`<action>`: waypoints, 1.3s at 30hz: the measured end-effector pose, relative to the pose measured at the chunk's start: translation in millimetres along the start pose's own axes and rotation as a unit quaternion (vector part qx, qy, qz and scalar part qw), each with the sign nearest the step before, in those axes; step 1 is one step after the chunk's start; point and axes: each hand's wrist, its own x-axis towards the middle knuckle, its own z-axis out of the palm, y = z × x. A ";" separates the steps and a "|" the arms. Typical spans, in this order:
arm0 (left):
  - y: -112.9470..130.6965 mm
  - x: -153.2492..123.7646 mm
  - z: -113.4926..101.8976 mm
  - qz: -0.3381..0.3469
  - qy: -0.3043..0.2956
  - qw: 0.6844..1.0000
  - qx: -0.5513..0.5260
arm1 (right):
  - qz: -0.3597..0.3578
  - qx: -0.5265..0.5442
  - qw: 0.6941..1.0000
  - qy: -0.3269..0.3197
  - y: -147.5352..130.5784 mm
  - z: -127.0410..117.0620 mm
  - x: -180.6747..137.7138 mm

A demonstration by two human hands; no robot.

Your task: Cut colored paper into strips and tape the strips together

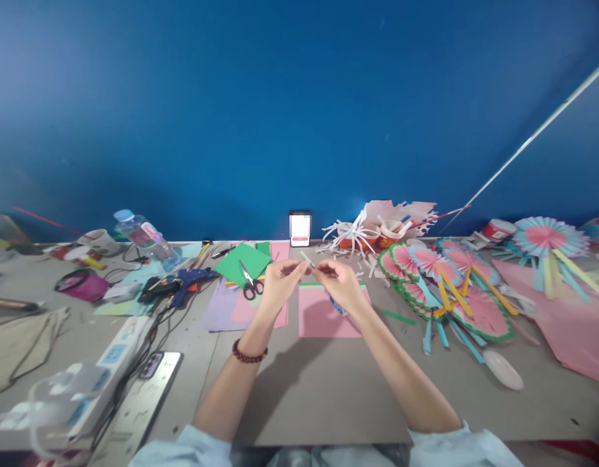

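Observation:
My left hand (278,282) and my right hand (341,283) meet above the table, both pinching a thin pale paper strip (307,259) between their fingertips. A dark red bead bracelet (249,354) circles my left wrist. Under the hands lies a pink paper sheet (318,318) with a green edge at its top. A pair of scissors (250,284) rests on a green sheet (241,261) just left of my left hand. Something blue shows under my right palm; I cannot tell what it is.
Several pleated pink-and-green paper fans (455,292) with yellow and blue sticks lie at the right. A blue glue gun (189,280), cables, a power strip (117,350), a ruler (143,402) and a water bottle (146,237) crowd the left. A phone (300,229) stands against the blue wall.

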 end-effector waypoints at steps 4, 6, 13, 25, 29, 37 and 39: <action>1.4 0.7 -3.5 -0.005 0.013 1.000 0.009 | 0.023 0.043 0.999 -0.011 0.3 1.6 -0.6; 1.9 0.9 -4.6 -0.008 0.017 1.000 0.012 | 0.034 0.063 0.997 -0.014 1.6 2.4 -1.0; 0.2 1.1 -5.4 -0.014 0.032 0.999 0.001 | 0.068 0.140 0.988 -0.010 6.3 3.7 -0.1; -1.4 3.0 -6.2 -0.021 0.025 0.999 -0.015 | 0.094 0.155 0.983 -0.025 5.8 4.3 1.0; 0.0 2.9 -7.2 -0.024 0.024 0.999 -0.017 | 0.100 0.156 0.982 -0.021 6.3 4.9 1.6; -0.5 4.2 -8.7 -0.053 0.026 0.997 -0.057 | 0.101 0.174 0.979 -0.034 5.5 3.9 3.4; -0.6 4.3 -7.7 -0.050 0.030 0.996 -0.063 | 0.100 0.172 0.979 -0.035 4.3 3.4 3.0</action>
